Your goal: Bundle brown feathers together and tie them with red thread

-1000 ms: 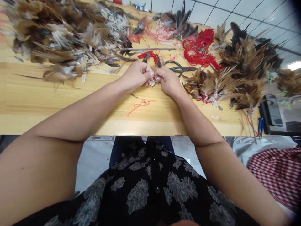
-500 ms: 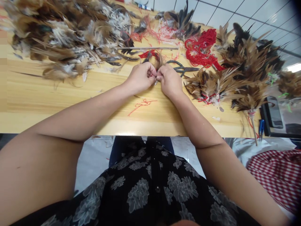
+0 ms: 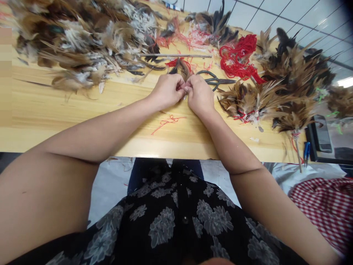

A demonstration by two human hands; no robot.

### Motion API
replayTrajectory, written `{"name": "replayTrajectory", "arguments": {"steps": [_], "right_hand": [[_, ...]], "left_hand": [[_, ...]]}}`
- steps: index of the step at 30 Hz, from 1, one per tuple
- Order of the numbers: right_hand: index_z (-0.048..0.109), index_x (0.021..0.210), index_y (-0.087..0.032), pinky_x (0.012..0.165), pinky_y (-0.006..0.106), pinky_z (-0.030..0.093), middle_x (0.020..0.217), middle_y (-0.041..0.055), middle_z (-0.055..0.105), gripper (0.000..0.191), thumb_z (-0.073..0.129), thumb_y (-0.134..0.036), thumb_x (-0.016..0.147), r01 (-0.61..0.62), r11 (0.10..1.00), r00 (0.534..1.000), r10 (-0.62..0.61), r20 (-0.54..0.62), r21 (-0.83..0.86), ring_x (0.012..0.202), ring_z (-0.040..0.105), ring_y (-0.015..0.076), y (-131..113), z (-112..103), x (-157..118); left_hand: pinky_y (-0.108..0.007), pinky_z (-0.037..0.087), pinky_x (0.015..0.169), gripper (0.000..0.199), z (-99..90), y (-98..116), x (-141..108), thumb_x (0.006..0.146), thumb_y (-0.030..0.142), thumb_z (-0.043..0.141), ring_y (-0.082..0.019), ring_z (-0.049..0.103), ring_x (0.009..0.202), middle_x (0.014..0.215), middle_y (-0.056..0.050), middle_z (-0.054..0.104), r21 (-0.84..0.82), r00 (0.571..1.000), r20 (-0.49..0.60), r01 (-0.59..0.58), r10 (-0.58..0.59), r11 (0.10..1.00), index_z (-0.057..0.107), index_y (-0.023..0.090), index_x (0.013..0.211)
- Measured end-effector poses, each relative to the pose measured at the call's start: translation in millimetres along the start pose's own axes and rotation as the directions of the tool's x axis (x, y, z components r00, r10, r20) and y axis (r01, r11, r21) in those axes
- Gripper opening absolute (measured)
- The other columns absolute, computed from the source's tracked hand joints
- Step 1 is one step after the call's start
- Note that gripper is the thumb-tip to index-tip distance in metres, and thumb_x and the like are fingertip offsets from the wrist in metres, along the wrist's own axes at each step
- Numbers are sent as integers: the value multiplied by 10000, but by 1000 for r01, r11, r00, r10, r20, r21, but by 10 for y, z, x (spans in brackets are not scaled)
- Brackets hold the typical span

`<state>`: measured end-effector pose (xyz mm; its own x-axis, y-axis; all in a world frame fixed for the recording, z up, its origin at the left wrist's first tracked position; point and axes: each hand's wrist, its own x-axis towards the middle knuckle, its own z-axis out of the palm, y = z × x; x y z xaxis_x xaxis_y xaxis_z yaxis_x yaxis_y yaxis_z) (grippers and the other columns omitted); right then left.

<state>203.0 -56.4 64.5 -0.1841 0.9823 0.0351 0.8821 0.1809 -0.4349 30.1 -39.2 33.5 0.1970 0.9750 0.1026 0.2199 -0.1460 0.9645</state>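
My left hand [image 3: 170,91] and my right hand [image 3: 200,92] meet over the table, fingers pinched together. Between them they hold a small bunch of brown and dark feathers [image 3: 181,69], whose tips point away from me; the lower ends are mostly covered by my fingers. Red string [image 3: 171,63] lies just behind the bunch. Dark-handled scissors [image 3: 216,81] rest right beside my right hand, blades pointing right. Nearer to me, a thin loose piece of red string [image 3: 168,120] lies on the wood.
A large heap of loose feathers [image 3: 82,44] covers the table's [image 3: 55,121] back left. A thin stick [image 3: 176,56] lies behind my hands. Rightward are a red string bundle [image 3: 238,55], tied feather bunches [image 3: 248,101], a feather duster [image 3: 296,117], blue pens [image 3: 306,151] and a phone [image 3: 322,132].
My fingers have shifted slightly on the feather bunch, and more of its feathers now show above my hands. The whole view has moved a little.
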Motion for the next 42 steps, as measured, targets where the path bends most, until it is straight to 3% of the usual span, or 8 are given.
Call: {"name": "replayTrajectory", "arguments": {"steps": [4,8,13,20,23,28,37,42], "right_hand": [[796,1236,-268,1374,630,634,1411,134,878,93,725,-234,1188,136,980,988,-125,-86,142,1418,809,388,309,140,159],[868,1291,-283,1406,619,633,1392,115,908,158,803,-308,1149,249,944,966,-225,-127,218,1426,803,376,527,200,264],[914,1184,-274,1297,579,702,1278,108,929,173,809,-236,1051,244,942,970,-238,-55,231,1316,840,359,557,143,255],[897,1089,-286,1253,517,699,1272,91,918,130,776,-240,1095,227,953,974,-224,-36,202,1326,839,337,571,126,276],[885,1057,-278,1249,486,690,1253,89,907,138,772,-231,1121,202,964,979,-200,-30,175,1344,850,332,535,105,263],[869,1098,-282,1290,546,695,1314,100,922,114,770,-228,1114,187,969,982,-186,-24,162,1356,853,352,529,120,259],[842,1119,-293,1375,587,634,1243,79,881,104,779,-210,1118,210,961,976,-196,-94,178,1327,811,338,564,106,270],[822,1059,-295,1357,609,676,1245,100,878,73,804,-269,1125,228,960,972,-215,-89,165,1336,815,366,662,170,335]], "left_hand": [[-350,553,849,359,-52,36,-1,1000,38,935,-286,730,875,732,1,694,90,999,29,12,-15,996,742,277,817],[-352,540,874,327,-84,97,0,972,35,910,-274,736,915,738,8,696,158,999,44,-12,5,987,747,273,817],[-374,528,974,333,-111,172,-20,933,-10,831,-244,691,959,803,-2,717,224,996,73,-59,44,973,748,276,786],[-366,459,874,322,-101,114,-27,942,-42,779,-227,634,865,839,5,742,131,993,100,-72,59,989,764,255,819],[-376,458,886,287,-97,110,-34,943,11,840,-256,660,909,823,4,723,90,997,80,-22,15,996,750,266,846],[-378,454,993,296,-116,177,-59,1017,33,881,-256,655,1024,844,4,708,112,994,68,77,-85,991,721,254,903],[-370,431,907,232,-131,168,-59,1033,186,901,-236,618,975,904,-10,754,123,996,93,-3,-9,992,695,262,958],[-370,440,944,305,-117,215,-63,1035,127,949,-221,627,962,922,8,758,79,996,82,19,-26,997,674,260,1012]]}}
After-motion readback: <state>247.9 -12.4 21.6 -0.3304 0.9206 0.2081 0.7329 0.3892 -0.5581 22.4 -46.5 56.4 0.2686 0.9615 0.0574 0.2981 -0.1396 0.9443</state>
